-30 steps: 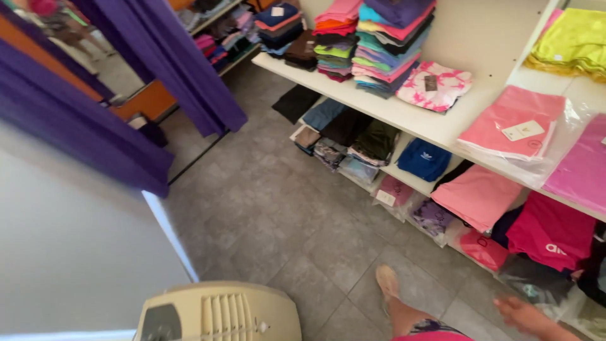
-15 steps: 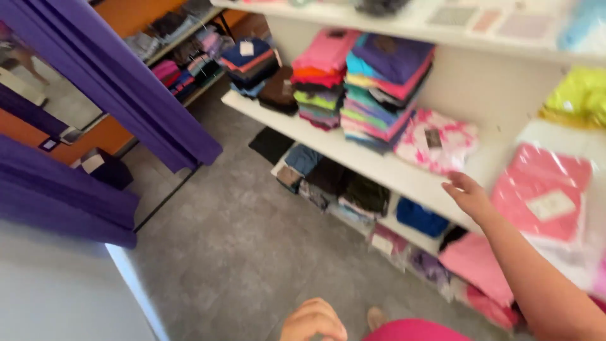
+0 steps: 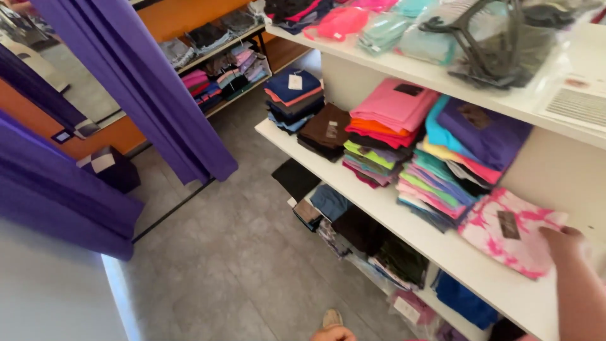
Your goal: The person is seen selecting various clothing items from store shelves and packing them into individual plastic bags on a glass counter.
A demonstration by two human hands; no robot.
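Right hand (image 3: 564, 243) lower right, touching pink tie-dye folded garment (image 3: 508, 228) on white shelf (image 3: 404, 218); finger state unclear; left hand (image 3: 332, 334) bottom edge, fingers hidden.

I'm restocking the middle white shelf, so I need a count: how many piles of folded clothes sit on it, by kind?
Tall multicolour stacks: 2, pink-topped stack and purple-topped stack
Short dark stacks: 2, navy-topped stack and brown stack
Single pink tie-dye garment, touched by the right hand: 1
Total: 5
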